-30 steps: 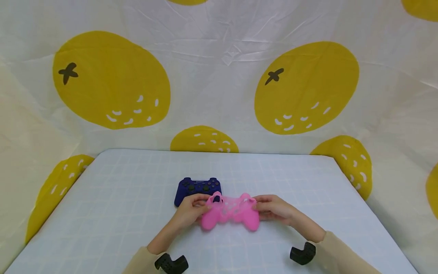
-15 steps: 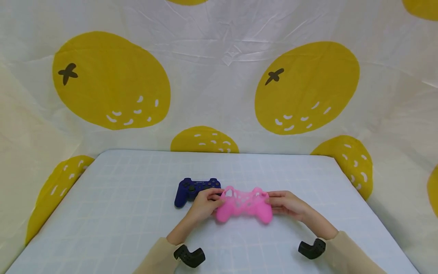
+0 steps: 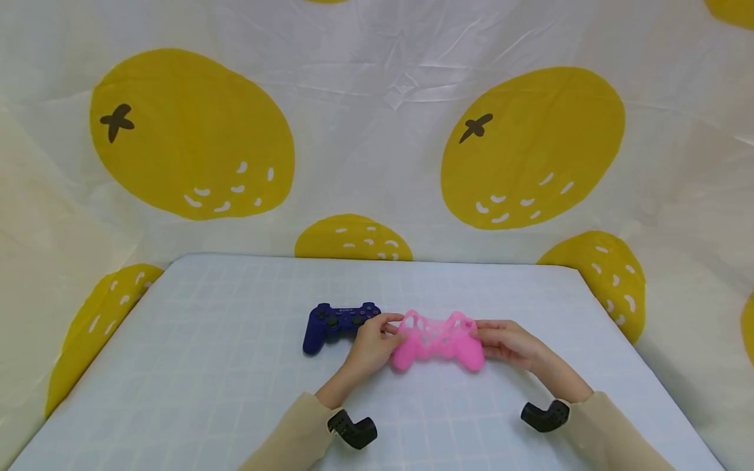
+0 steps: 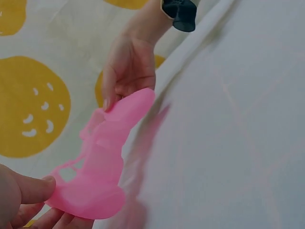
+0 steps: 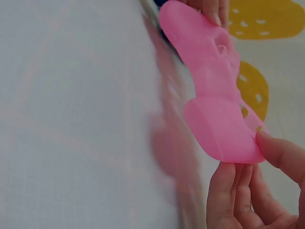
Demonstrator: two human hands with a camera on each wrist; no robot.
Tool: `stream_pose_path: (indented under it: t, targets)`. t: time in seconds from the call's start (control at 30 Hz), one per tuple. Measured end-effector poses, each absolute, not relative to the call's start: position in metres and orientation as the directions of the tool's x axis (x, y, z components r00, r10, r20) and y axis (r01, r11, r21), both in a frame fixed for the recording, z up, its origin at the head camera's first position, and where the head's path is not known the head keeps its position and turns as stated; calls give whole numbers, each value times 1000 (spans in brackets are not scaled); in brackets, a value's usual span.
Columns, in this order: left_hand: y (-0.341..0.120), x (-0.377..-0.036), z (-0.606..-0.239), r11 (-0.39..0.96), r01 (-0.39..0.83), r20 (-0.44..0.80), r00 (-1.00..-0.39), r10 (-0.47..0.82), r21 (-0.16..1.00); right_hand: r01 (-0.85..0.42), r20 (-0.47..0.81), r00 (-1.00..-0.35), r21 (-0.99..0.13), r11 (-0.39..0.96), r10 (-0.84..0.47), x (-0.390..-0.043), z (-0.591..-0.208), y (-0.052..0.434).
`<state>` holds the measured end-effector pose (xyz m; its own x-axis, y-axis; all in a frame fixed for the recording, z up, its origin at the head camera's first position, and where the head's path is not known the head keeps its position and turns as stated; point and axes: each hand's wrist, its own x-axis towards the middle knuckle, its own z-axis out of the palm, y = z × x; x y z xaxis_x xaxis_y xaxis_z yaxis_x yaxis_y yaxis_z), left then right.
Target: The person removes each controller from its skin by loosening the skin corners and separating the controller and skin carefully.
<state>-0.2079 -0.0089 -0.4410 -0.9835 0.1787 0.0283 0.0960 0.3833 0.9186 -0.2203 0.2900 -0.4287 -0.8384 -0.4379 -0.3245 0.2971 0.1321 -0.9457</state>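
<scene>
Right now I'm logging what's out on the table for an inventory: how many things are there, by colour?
Dark blue: 1, the game controller, lying on the table.
Pink: 1, the silicone controller cover, held at its ends by the left hand and the right hand.
Total: 2.

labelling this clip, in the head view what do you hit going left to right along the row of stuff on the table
blue game controller → left hand → pink silicone controller cover → right hand
</scene>
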Motion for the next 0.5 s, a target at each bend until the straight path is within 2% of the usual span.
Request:
stream_pose_path:
  t: [0.5]
  targets:
    - [9, -228, -438, 436, 135, 71, -985, 160, 890, 350, -372, -854, -928, 126, -364, -232, -423, 302]
